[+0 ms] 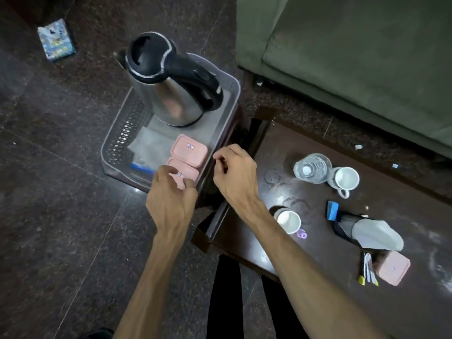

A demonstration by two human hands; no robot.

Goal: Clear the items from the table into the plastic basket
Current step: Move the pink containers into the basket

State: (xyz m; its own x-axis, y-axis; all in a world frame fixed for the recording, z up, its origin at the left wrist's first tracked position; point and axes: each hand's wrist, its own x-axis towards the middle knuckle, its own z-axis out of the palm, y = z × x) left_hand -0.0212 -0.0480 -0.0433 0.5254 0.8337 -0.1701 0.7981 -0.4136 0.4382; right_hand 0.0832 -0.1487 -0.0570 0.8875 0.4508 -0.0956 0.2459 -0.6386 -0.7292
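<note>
Your left hand (171,192) covers the near end of a pink box (184,171) in the plastic basket (117,143); whether it grips is unclear. Its long axis runs across the basket. Your right hand (234,172) hovers loosely curled, holding nothing.

Dim indoor light, coming from above. Small bright glints sit on the dark polished table (318,216) and on the glossy floor (61,167). The steel kettle (171,94) shows soft pale reflections. Shadows are weak and diffuse. The picture is slightly soft throughout, with some smearing on the left hand (171,192) and the right hand (234,172). Wide-angle distortion bends straight lines toward the edges, and the corners darken.
</note>
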